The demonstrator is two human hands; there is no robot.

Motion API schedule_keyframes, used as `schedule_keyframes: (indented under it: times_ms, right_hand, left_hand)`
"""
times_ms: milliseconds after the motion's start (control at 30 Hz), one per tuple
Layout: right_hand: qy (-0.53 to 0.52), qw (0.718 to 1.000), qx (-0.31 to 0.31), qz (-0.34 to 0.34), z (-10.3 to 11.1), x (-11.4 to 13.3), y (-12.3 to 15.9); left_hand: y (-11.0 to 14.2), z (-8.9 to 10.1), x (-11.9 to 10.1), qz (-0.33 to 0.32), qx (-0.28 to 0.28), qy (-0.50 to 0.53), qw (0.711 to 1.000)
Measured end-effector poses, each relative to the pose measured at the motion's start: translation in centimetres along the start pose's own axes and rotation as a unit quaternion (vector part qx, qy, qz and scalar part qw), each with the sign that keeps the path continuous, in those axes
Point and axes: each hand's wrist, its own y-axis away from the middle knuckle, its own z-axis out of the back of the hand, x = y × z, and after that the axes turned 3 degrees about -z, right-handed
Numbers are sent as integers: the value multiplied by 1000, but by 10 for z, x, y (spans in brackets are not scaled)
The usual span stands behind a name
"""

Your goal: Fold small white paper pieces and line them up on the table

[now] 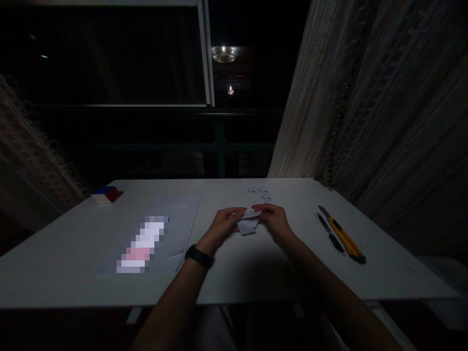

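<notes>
A small folded piece of white paper (249,223) is held between my two hands above the middle of the white table (234,278). My left hand (225,223) pinches its left edge, with the thumb and forefinger meeting near the top. From the other side, my right hand (275,219) grips the upper right edge, fingers closed on it. Creases and a flap show on the paper's near face. Just beyond the hands lie several small paper pieces with dark marks (260,192).
White sheets (179,224) lie left of my hands, partly under a blurred-out bright patch (144,243). A red, blue and white cube (107,194) sits at the far left. On the right are a yellow utility knife (345,239) and a slim black craft knife (331,235). Curtains (314,97) hang behind.
</notes>
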Motion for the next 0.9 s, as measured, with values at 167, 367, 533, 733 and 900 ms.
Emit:
schedule_keyframes:
  times_ms: [167,367,533,733,900]
  right_hand:
    - [59,996,6,66,-4,3,2]
    - [21,999,9,36,-8,8,5]
    - [-50,999,-4,-15,-9,3,3]
    - [118,993,31,11,-13,-2,3]
    - [152,987,35,36,-15,1,7]
  left_hand:
    - [-5,3,9,14,8,-59,998]
    - [-9,4,13,-32,-19,-91,995]
    - [-10,4,9,-78,-106,-109,985]
    - [-14,7,14,-102,-108,-166,975]
    - [-16,9,19,-101,-103,-208,967]
